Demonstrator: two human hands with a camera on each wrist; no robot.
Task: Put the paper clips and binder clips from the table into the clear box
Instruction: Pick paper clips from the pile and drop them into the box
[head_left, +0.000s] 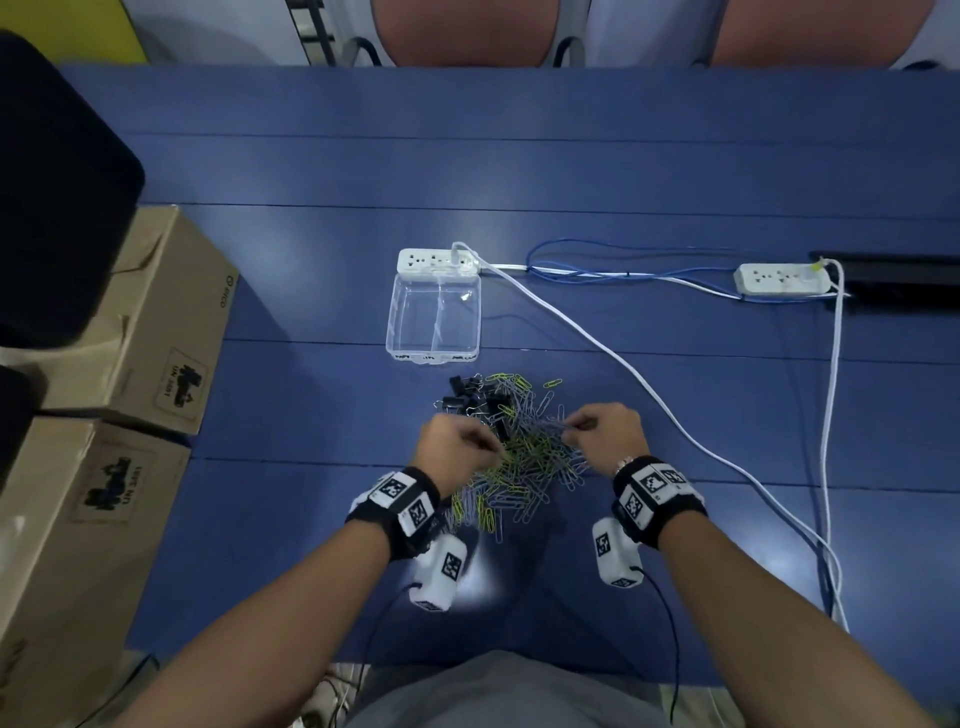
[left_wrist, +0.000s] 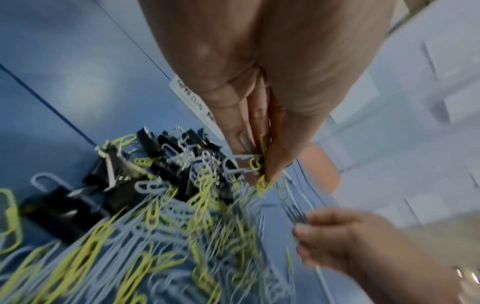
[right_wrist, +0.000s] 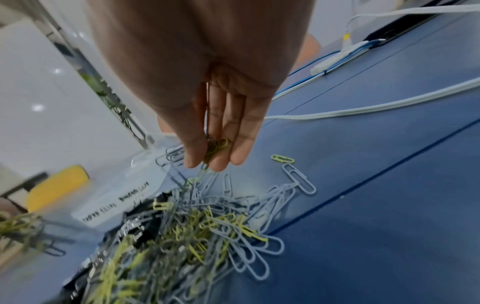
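Note:
A heap of grey and yellow paper clips (head_left: 519, 457) lies on the blue table, with black binder clips (head_left: 475, 397) at its far left edge. The clear box (head_left: 434, 317) stands open just beyond the heap, with nothing in it. My left hand (head_left: 460, 441) pinches a bunch of paper clips (left_wrist: 257, 162) at the heap's left side, just above the binder clips (left_wrist: 166, 164). My right hand (head_left: 602, 431) pinches a few paper clips (right_wrist: 215, 147) at the heap's right side, with more clips dangling from them into the heap (right_wrist: 202, 222).
A white power strip (head_left: 439, 260) lies right behind the box, and its white cable (head_left: 649, 395) runs along the right of the heap. A second strip (head_left: 782, 279) lies far right. Cardboard boxes (head_left: 135, 332) stand at the left table edge.

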